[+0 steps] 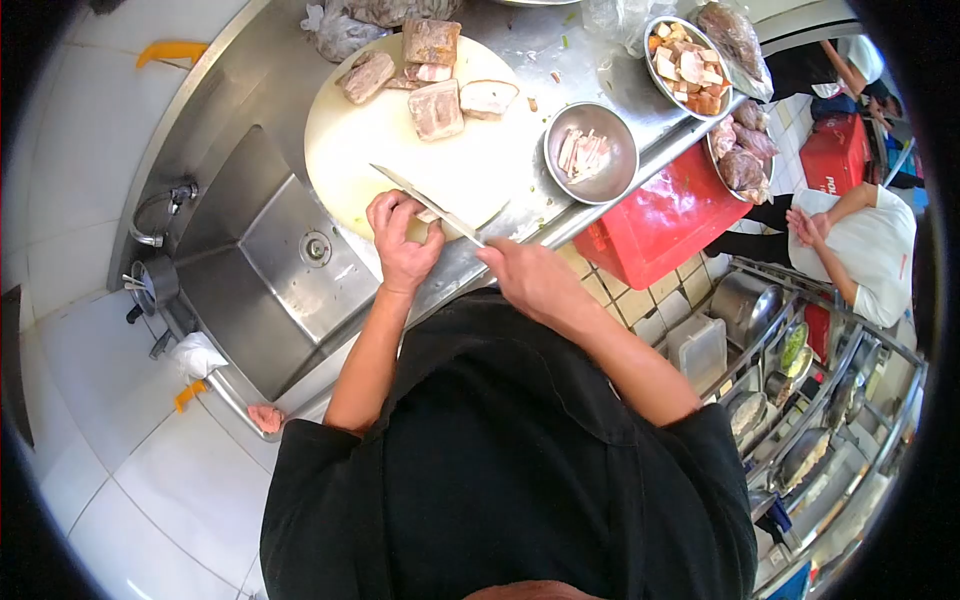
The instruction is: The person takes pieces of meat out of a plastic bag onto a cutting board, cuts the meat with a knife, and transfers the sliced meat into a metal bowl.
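Note:
My right hand (535,280) grips a kitchen knife (450,218) whose blade points to the upper left across the round white cutting board (335,145). Curled fingers of my left hand (402,245) press on a small pale piece of meat (427,215) at the board's near edge, against the blade. Most of that piece is hidden by the hand and the knife. Farther up the board lie several thick chunks of cooked meat (436,110). To the right of the board, a metal bowl (620,178) holds thin pinkish meat strips (582,155).
Left of the board is a steel sink (250,290) with a faucet (150,238). A bowl of cut meat (690,68), bagged meat (733,40) and a red crate (650,225) are to the right. Another person (850,240) stands beyond, near a metal rack (830,400).

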A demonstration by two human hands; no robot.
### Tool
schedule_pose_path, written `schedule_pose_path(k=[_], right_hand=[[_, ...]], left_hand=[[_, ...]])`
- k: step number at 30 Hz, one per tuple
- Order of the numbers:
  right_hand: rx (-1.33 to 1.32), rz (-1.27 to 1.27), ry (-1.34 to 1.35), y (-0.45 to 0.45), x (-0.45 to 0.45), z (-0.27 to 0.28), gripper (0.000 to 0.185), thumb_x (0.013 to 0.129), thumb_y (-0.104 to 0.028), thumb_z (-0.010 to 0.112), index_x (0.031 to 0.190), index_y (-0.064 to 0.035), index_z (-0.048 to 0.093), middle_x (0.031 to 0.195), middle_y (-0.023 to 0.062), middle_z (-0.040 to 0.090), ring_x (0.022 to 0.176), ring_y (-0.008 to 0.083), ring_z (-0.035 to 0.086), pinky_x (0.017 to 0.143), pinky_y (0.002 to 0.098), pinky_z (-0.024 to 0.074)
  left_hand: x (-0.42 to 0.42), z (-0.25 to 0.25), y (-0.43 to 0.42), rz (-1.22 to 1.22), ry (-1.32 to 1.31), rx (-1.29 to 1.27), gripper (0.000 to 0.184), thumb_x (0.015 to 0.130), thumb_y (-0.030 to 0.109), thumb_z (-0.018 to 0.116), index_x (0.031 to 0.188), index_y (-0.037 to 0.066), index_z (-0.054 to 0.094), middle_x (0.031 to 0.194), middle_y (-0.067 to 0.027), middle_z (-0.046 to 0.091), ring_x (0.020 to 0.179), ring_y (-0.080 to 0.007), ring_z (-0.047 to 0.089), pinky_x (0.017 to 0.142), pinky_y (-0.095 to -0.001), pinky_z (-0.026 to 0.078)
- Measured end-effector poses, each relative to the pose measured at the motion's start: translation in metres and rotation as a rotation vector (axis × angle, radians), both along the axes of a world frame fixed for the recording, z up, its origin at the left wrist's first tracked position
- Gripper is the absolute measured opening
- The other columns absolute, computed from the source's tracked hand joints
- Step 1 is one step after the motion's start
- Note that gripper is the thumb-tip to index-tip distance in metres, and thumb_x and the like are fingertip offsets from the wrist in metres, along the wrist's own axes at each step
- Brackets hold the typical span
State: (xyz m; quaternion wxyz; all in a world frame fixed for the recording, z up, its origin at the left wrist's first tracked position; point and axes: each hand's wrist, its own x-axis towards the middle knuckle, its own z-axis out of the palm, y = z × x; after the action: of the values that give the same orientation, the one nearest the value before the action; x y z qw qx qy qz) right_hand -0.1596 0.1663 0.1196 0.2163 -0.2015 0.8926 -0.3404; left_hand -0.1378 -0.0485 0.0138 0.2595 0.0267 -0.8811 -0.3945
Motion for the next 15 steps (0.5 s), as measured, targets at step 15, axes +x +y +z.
schedule_pose_path(k=[15], right_hand=[[-0.003, 0.0, -0.132, 0.003, -0.001, -0.005, 0.051, 0.11, -0.041, 0.042, 0.098, 0.0002, 0.069, 0.086, 0.0297, 0.07, 0.086, 0.0502, 0.068, 0.08, 0.059, 0.0532]], left_hand=[[-0.014, 0.004, -0.013, 0.0, -0.01, 0.005, 0.031, 0.065, 0.005, 0.074, 0.095, 0.006, 0.066, 0.106, -0.0119, 0.06, 0.109, -0.0337, 0.055, 0.099, -0.045, 0.044]])
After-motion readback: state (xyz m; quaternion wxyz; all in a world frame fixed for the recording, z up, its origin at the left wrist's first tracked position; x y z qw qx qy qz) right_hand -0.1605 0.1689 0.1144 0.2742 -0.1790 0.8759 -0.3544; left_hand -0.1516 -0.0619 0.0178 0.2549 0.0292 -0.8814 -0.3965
